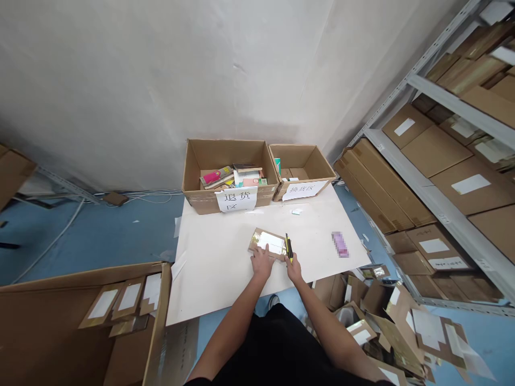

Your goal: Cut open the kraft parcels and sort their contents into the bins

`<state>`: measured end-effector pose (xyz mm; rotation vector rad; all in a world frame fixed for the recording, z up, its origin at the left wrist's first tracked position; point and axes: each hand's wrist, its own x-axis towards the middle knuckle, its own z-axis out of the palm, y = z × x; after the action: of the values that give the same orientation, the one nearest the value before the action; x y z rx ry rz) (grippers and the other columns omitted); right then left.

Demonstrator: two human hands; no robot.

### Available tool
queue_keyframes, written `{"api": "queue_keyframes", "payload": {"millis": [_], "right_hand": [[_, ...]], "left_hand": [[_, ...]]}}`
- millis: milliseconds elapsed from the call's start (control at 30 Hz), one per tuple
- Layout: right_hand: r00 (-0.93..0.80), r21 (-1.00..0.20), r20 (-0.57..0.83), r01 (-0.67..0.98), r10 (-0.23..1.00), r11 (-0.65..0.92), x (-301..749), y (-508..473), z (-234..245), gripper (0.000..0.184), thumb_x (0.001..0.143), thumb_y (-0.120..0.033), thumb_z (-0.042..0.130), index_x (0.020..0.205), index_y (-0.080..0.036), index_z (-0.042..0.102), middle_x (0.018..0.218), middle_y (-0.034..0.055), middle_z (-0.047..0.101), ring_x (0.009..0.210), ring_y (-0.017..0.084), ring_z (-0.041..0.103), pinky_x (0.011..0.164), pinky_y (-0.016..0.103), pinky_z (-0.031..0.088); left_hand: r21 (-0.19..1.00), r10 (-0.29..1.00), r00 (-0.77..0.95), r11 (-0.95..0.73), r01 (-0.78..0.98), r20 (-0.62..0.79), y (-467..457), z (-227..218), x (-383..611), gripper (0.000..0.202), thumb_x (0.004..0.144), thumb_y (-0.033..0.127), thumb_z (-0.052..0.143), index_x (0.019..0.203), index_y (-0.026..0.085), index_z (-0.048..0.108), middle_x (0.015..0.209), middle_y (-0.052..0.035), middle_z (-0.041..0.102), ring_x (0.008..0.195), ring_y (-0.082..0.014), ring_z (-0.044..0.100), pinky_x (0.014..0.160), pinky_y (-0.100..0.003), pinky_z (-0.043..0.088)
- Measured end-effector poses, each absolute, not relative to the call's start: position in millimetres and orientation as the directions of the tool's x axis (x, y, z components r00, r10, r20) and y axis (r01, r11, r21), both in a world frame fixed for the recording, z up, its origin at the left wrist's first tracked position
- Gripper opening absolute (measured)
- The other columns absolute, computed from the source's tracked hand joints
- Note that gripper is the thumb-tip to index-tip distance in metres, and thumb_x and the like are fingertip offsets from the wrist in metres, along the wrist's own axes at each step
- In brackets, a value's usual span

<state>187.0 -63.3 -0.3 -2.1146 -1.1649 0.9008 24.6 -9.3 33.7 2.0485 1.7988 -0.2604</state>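
Observation:
A small flat cardboard parcel [256, 241] with a white label and shiny tape lies on the white table, slightly askew. My left hand [262, 263] holds its near edge, fingers reaching onto the label. In my right hand [294, 268] is a yellow-and-black utility knife [288, 247], its front end pointing away from me. The knife is at the parcel's right end; whether its blade touches the cardboard I cannot tell.
Two open cardboard boxes with handwritten signs, a larger one [201, 199] and a smaller one [328, 178], stand at the table's [217, 268] back. A purple pixelated item [340, 244] lies right. A parcel bin [159, 300], discarded cartons [382, 321] and loaded shelves [434, 206] surround the table.

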Motion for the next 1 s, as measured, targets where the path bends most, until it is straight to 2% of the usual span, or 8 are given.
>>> {"api": "queue_keyframes", "payload": {"millis": [100,200,367,500,633,733,833,1000], "right_hand": [[0.364,-0.817,-0.303,0.377,0.881,-0.437,182,-29,0,0.043,0.09,-0.06,0.051,0.111,-0.024,0.058,0.105,0.009,0.075,0.098,0.028,0.07,0.087,0.039,0.055],[0.343,-0.902,-0.351,0.128,0.871,-0.413,181,-4,15,0.045,0.081,-0.062,0.063,0.102,-0.023,0.06,0.11,0.0102,0.075,0.105,0.026,0.069,0.088,0.038,0.057],[0.265,-0.86,-0.45,-0.384,0.853,-0.335,175,-3,43,0.042,0.078,-0.056,0.077,0.099,-0.022,0.064,0.113,0.0125,0.076,0.116,0.027,0.068,0.091,0.038,0.057],[0.042,-0.753,-0.472,-0.539,0.88,-0.378,172,-30,57,0.041,0.074,-0.042,0.087,0.103,-0.022,0.066,0.105,0.0087,0.076,0.101,0.025,0.072,0.086,0.037,0.058],[-0.103,-0.732,-0.508,-0.473,0.855,-0.491,172,-45,61,0.045,0.072,-0.036,0.09,0.104,-0.023,0.061,0.097,0.0037,0.074,0.083,0.02,0.072,0.082,0.034,0.059],[0.064,-0.761,-0.597,-0.362,0.8,-0.539,176,-34,58,0.041,0.093,-0.062,0.066,0.091,-0.023,0.055,0.076,0.0024,0.067,0.066,0.018,0.068,0.069,0.032,0.058],[0.27,-0.733,-0.664,-0.05,0.697,-0.679,188,-13,52,0.059,0.1,-0.076,0.035,0.082,-0.022,0.052,0.058,0.0021,0.061,0.048,0.017,0.06,0.054,0.029,0.052],[0.297,-0.472,-0.682,0.519,0.668,-0.713,206,16,46,0.068,0.099,-0.078,0.037,0.076,-0.019,0.061,0.053,0.0035,0.062,0.041,0.017,0.059,0.052,0.027,0.048]], "left_hand": [[0.122,0.885,0.151,-0.108,0.987,-0.441,-5,38,9,0.07,0.098,0.049,0.053,0.16,0.018,0.042,0.141,-0.0242,0.059,0.129,-0.0403,0.053,0.103,-0.051,0.046],[0.116,0.879,0.153,-0.113,0.987,-0.451,9,42,-7,0.059,0.098,0.042,0.051,0.152,0.017,0.054,0.138,-0.0222,0.062,0.133,-0.0396,0.051,0.106,-0.052,0.045],[0.221,0.873,0.232,-0.147,0.964,-0.43,31,30,-23,0.069,0.1,0.048,0.047,0.165,0.033,0.03,0.176,-0.0054,0.021,0.161,-0.0375,0.011,0.125,-0.058,0.025],[0.282,0.862,0.269,-0.155,0.947,-0.429,33,12,-30,0.067,0.103,0.054,0.039,0.166,0.039,0.022,0.178,0.0027,0.006,0.163,-0.0341,-0.002,0.129,-0.059,0.013],[0.293,0.862,0.272,-0.152,0.944,-0.429,33,6,-32,0.067,0.104,0.057,0.035,0.167,0.038,0.022,0.178,0.002,0.003,0.163,-0.034,-0.002,0.129,-0.06,0.013],[0.293,0.856,0.271,-0.149,0.945,-0.439,33,7,-32,0.067,0.104,0.057,0.036,0.167,0.038,0.021,0.177,0.0024,0.002,0.163,-0.0333,-0.004,0.129,-0.061,0.012],[0.291,0.853,0.272,-0.149,0.945,-0.446,33,9,-31,0.067,0.104,0.056,0.036,0.167,0.039,0.02,0.177,0.0032,0.0,0.163,-0.033,-0.005,0.129,-0.06,0.011],[0.274,0.852,0.267,-0.152,0.95,-0.451,33,11,-31,0.067,0.104,0.054,0.039,0.167,0.04,0.02,0.177,0.0036,0.001,0.163,-0.0324,-0.004,0.129,-0.06,0.013]]}}
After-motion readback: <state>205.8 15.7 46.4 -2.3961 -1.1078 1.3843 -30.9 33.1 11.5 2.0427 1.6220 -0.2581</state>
